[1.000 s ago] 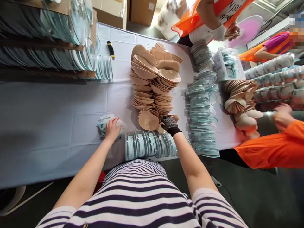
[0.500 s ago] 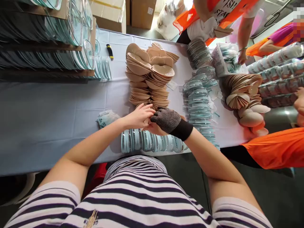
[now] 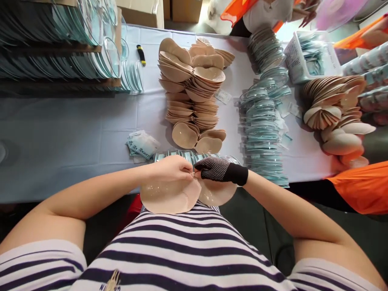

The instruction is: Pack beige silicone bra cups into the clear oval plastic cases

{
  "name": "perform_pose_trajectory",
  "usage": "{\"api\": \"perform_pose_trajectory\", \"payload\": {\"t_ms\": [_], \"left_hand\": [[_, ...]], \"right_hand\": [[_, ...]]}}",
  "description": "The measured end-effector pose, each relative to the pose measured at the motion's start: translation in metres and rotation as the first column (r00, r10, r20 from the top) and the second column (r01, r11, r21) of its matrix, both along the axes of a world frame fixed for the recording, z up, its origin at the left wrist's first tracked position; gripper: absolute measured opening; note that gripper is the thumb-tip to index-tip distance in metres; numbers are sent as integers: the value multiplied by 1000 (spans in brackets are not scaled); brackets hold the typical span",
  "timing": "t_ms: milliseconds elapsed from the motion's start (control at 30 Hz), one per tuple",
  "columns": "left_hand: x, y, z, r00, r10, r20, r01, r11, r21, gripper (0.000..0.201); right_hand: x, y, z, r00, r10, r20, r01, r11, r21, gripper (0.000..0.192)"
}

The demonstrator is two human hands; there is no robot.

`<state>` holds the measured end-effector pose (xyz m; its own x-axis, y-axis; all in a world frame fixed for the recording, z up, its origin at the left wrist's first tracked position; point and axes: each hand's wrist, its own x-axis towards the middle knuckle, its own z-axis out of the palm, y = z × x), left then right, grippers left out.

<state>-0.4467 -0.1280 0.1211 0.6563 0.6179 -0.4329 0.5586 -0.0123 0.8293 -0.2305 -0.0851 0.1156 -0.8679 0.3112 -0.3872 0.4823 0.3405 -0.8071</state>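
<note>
A beige adhesive bra [image 3: 171, 197] hangs in front of me at the table's near edge, its two cups spread left and right. My bare left hand [image 3: 178, 167] pinches it at the centre, by the small clasp between the cups. My right hand [image 3: 210, 169], in a black dotted glove with bare fingertips, grips the same middle part from the other side. Just beyond my hands stand stacked beige bras [image 3: 209, 111], with a loose pair of cups [image 3: 184, 135] nearest. A row of clear round packages [image 3: 184, 154] is partly hidden behind my hands.
Printed packets [image 3: 141, 144] lie left of my hands. Clear packages [image 3: 262, 133] line the right side, near a white basket [image 3: 327, 60] and more beige cups [image 3: 325, 103]. A rack of clear shells [image 3: 69, 62] and a black-yellow cutter [image 3: 141, 55] are at left. Co-workers in orange stand at right.
Both hands have come down toward my body from the near end of the stack, bringing a bra to the table edge. My view has shifted slightly.
</note>
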Motion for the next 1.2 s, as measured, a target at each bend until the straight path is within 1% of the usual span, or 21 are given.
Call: {"api": "perform_pose_trajectory", "payload": {"t_ms": [67,133,200,300,367,433,500,567,633,667,733,767,800,867,933,967,1000,1067,1100,1133,1200], "left_hand": [[4,-4,2,996,-46,-76,50,998,48,20],[6,-9,3,990,-69,-121,73,997,28,20],[7,-13,1,988,-58,-145,56,998,-19,21],[9,-16,-12,988,8,-157,-15,999,-44,22],[10,-16,-25,986,52,-160,-56,998,-22,23],[11,-14,-35,987,99,-123,-100,995,4,22],[8,-10,-41,985,168,-42,-169,985,-32,22],[3,-5,-40,971,231,61,-222,966,-134,22],[-2,-1,-36,964,232,134,-196,951,-239,24],[-4,1,-33,966,210,149,-164,947,-277,25],[-4,2,-26,982,141,126,-97,946,-308,26],[-2,2,-23,989,107,105,-70,950,-304,28],[0,1,-19,992,79,97,-47,955,-292,31],[7,0,-12,991,38,130,-2,963,-268,30],[13,-1,-4,984,21,177,26,966,-258,29],[15,-1,-1,982,15,190,33,968,-247,30],[17,-1,2,980,3,199,43,974,-222,31],[19,-1,5,976,-26,218,56,989,-134,30],[19,-1,5,973,-37,226,58,995,-86,28],[19,-1,6,972,-48,230,61,997,-48,28],[19,0,6,973,-70,219,75,997,-15,30]], "right_hand": [[-2,-9,1,997,-21,73,22,1000,-7,20],[-4,-19,2,989,-55,138,49,997,51,19],[-7,-28,1,983,-101,155,81,988,129,19],[-14,-37,-3,976,-166,142,127,960,250,19],[-20,-40,-8,971,-181,158,116,929,350,20],[-24,-39,-15,965,-199,168,103,882,459,20],[-23,-34,-22,948,-279,153,161,835,527,19],[-17,-26,-24,910,-398,118,281,799,531,21],[-9,-16,-21,870,-485,92,373,767,522,25],[-6,-11,-16,865,-494,88,381,760,527,25],[-2,-3,-4,892,-440,102,323,779,537,22],[-2,0,3,912,-392,120,277,804,526,20],[-2,3,9,931,-335,144,226,840,493,18],[-3,7,18,958,-220,186,140,920,366,15],[-3,11,24,977,-120,179,78,971,227,12],[-2,13,26,985,-87,151,57,980,191,12],[-1,16,27,991,-69,117,46,982,186,13],[2,19,29,997,-42,72,27,979,204,17],[3,20,29,997,-23,72,9,982,191,18],[5,20,30,997,6,80,-18,989,145,19],[6,18,28,994,82,78,-80,996,-23,21]]}}
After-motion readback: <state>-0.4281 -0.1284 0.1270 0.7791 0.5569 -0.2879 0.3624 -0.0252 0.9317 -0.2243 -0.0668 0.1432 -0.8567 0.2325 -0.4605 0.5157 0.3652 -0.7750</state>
